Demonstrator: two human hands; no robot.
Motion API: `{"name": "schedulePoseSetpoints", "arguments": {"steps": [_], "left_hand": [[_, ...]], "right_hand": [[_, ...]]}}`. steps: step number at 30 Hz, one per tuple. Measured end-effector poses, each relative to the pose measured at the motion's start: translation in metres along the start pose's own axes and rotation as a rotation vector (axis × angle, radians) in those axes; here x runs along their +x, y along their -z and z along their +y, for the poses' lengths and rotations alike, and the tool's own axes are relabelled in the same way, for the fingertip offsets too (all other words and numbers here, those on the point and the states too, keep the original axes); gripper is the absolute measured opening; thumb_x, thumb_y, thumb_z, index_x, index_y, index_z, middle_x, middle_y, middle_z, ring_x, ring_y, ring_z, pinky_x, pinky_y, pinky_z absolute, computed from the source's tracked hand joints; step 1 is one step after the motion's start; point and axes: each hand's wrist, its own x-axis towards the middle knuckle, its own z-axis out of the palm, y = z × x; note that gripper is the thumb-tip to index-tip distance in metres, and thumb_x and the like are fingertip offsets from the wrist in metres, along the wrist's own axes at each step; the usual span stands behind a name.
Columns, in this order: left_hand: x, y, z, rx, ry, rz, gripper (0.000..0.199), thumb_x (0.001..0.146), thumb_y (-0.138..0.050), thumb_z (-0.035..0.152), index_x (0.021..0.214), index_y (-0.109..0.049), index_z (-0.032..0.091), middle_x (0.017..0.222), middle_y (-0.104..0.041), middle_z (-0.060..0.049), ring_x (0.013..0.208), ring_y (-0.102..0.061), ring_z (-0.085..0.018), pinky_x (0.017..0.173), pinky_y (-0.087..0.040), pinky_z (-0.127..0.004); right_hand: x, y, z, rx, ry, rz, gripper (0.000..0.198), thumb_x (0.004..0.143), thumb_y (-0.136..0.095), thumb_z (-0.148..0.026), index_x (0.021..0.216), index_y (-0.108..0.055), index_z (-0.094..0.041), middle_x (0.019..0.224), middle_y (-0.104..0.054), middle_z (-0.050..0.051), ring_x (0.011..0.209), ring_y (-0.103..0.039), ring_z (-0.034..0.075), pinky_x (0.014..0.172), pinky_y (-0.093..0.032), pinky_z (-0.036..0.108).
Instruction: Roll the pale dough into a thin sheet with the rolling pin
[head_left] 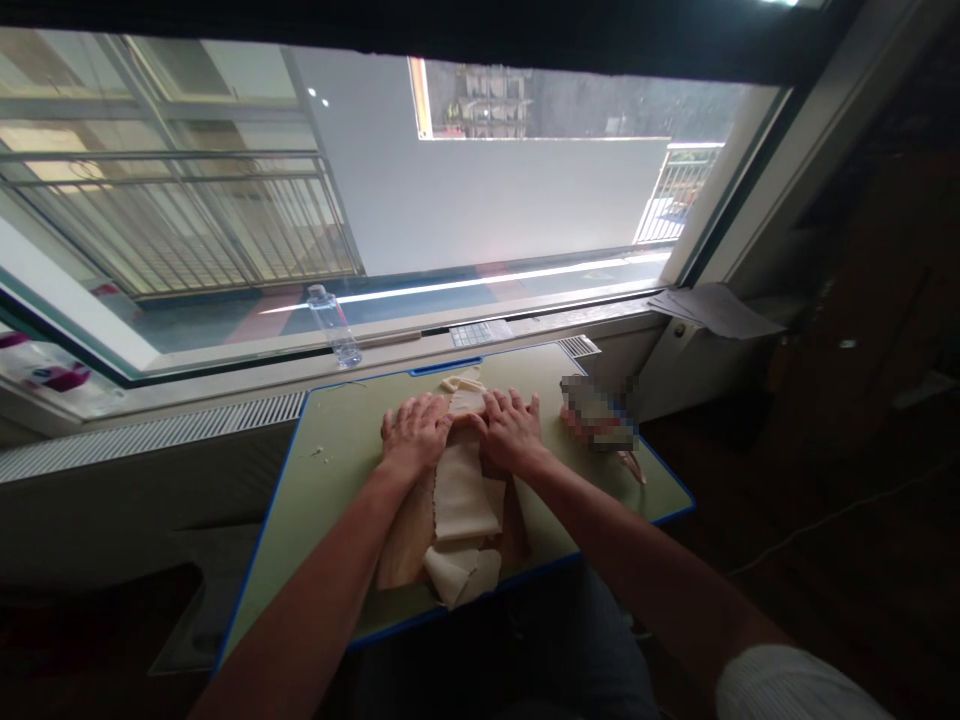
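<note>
A long cream-coloured strip that looks like cloth (466, 490) runs down the middle of the green board, with its near end folded over. Under part of it lies a flat brown piece (405, 545), its kind unclear. My left hand (416, 430) rests palm down on the left side of the strip's upper part, fingers stretched forward. Opposite it, my right hand (511, 425) lies palm down on the right side, fingers spread. Both thumbs point inward and touch the strip near a raised fold between them. Beyond my hands, the strip's far end is bunched up.
The green tabletop (330, 520) has a blue rim. A pixelated object (600, 412) sits at its right side, near a small pinkish strip (634, 467). On the windowsill stand a clear plastic bottle (335, 328) and a flat keypad-like item (480, 333). Papers (716, 310) lie further right.
</note>
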Motion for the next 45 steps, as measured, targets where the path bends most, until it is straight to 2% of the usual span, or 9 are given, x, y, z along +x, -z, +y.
{"name": "schedulePoseSetpoints", "arguments": {"steps": [3, 7, 12, 18, 23, 29, 33, 41, 45], "left_hand": [[0.016, 0.003, 0.0, 0.007, 0.017, -0.01, 0.061, 0.109, -0.027, 0.053, 0.163, -0.049, 0.035, 0.174, -0.042, -0.006, 0.159, -0.037, -0.031, 0.131, -0.024, -0.062], [0.037, 0.005, 0.0, -0.004, 0.01, 0.0, 0.062, 0.108, -0.026, 0.053, 0.161, -0.051, 0.032, 0.173, -0.044, -0.009, 0.158, -0.037, -0.031, 0.13, -0.024, -0.063], [0.069, 0.0, -0.002, -0.027, 0.042, -0.016, 0.058, 0.107, -0.029, 0.051, 0.156, -0.056, 0.035, 0.17, -0.047, -0.007, 0.156, -0.04, -0.029, 0.129, -0.025, -0.062], [0.101, -0.002, -0.007, -0.055, 0.028, -0.074, 0.062, 0.105, -0.028, 0.051, 0.16, -0.05, 0.033, 0.172, -0.044, -0.009, 0.156, -0.04, -0.033, 0.127, -0.027, -0.063], [0.111, 0.0, -0.009, -0.064, 0.029, -0.136, 0.065, 0.103, -0.033, 0.05, 0.164, -0.045, 0.032, 0.175, -0.039, -0.009, 0.158, -0.037, -0.035, 0.127, -0.027, -0.064], [0.094, 0.001, -0.004, -0.045, 0.023, -0.071, 0.06, 0.106, -0.029, 0.05, 0.159, -0.051, 0.034, 0.171, -0.046, -0.008, 0.154, -0.042, -0.032, 0.126, -0.029, -0.06], [0.073, 0.0, -0.001, -0.034, 0.023, -0.022, 0.058, 0.107, -0.028, 0.049, 0.157, -0.054, 0.034, 0.17, -0.048, -0.007, 0.153, -0.043, -0.03, 0.127, -0.028, -0.06], [0.011, 0.003, -0.003, -0.035, -0.102, 0.04, 0.055, 0.108, -0.032, 0.045, 0.153, -0.061, 0.034, 0.169, -0.05, -0.003, 0.154, -0.045, -0.028, 0.128, -0.032, -0.052], [-0.002, 0.008, -0.006, -0.09, -0.205, 0.084, 0.047, 0.106, -0.043, 0.044, 0.14, -0.073, 0.032, 0.166, -0.054, -0.003, 0.152, -0.047, -0.025, 0.13, -0.032, -0.044]], "right_hand": [[0.016, 0.0, 0.0, -0.003, -0.017, -0.003, 0.066, 0.113, -0.031, -0.06, 0.16, -0.052, -0.019, 0.167, -0.051, 0.014, 0.158, -0.036, 0.036, 0.129, -0.013, 0.067], [0.04, -0.002, -0.001, -0.012, -0.043, -0.006, 0.067, 0.113, -0.028, -0.06, 0.159, -0.054, -0.019, 0.167, -0.05, 0.014, 0.157, -0.037, 0.037, 0.128, -0.017, 0.068], [0.07, -0.008, 0.003, -0.021, -0.069, -0.02, 0.064, 0.111, -0.032, -0.056, 0.16, -0.054, -0.022, 0.166, -0.052, 0.013, 0.154, -0.039, 0.038, 0.127, -0.021, 0.065], [0.1, -0.01, 0.008, 0.015, -0.093, -0.063, 0.065, 0.106, -0.036, -0.055, 0.162, -0.052, -0.026, 0.169, -0.049, 0.009, 0.151, -0.042, 0.038, 0.125, -0.027, 0.065], [0.113, -0.009, 0.01, 0.032, -0.119, -0.139, 0.069, 0.105, -0.033, -0.056, 0.166, -0.046, -0.025, 0.171, -0.044, 0.009, 0.153, -0.039, 0.037, 0.125, -0.028, 0.063], [0.094, -0.011, 0.008, -0.003, -0.078, -0.036, 0.063, 0.105, -0.037, -0.046, 0.161, -0.052, -0.024, 0.167, -0.05, 0.011, 0.148, -0.044, 0.037, 0.123, -0.03, 0.06], [0.069, -0.009, 0.004, -0.033, -0.053, 0.034, 0.061, 0.108, -0.033, -0.045, 0.161, -0.052, -0.022, 0.167, -0.05, 0.012, 0.15, -0.041, 0.038, 0.124, -0.027, 0.061], [0.009, 0.011, -0.004, -0.021, -0.009, -0.063, 0.062, 0.111, -0.032, -0.048, 0.159, -0.054, -0.015, 0.172, -0.044, 0.014, 0.16, -0.03, 0.038, 0.129, -0.017, 0.064], [0.01, 0.02, -0.007, 0.014, 0.034, -0.076, 0.059, 0.108, -0.039, -0.047, 0.158, -0.055, -0.021, 0.17, -0.046, 0.012, 0.158, -0.033, 0.036, 0.128, -0.02, 0.065]]}}
